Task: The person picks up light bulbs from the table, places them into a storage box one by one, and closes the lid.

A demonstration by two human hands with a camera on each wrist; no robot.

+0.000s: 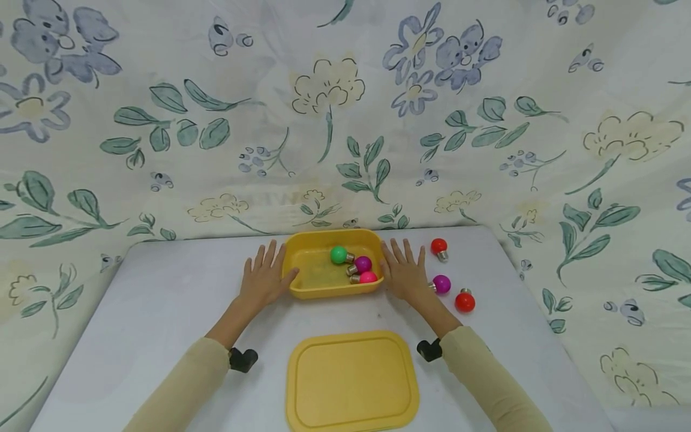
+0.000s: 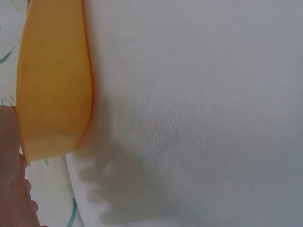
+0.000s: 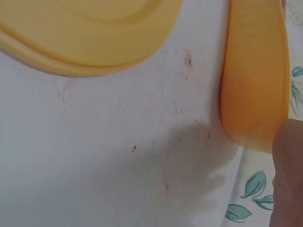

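A yellow plastic container (image 1: 308,294) stands near the back edge of the table. Inside it lie a green bulb (image 1: 339,255), a purple bulb (image 1: 363,264) and a pink bulb (image 1: 368,277), all with metal screw bases. At its left end is my left hand (image 1: 264,279), fingers spread and straight, the thumb at the rim. My right hand (image 1: 403,273) lies at the right end in the same way, fingers extended. Both wrist views show the container's outer wall (image 2: 57,80) beside the hand; most fingers are hidden there.
A flat yellow lid (image 1: 352,381) lies on the white table (image 1: 178,300) in front of the container. Right of my right hand are a red bulb (image 1: 439,246), a purple bulb (image 1: 441,284) and another red bulb (image 1: 465,301). Floral cloth (image 1: 324,138) hangs behind the table.
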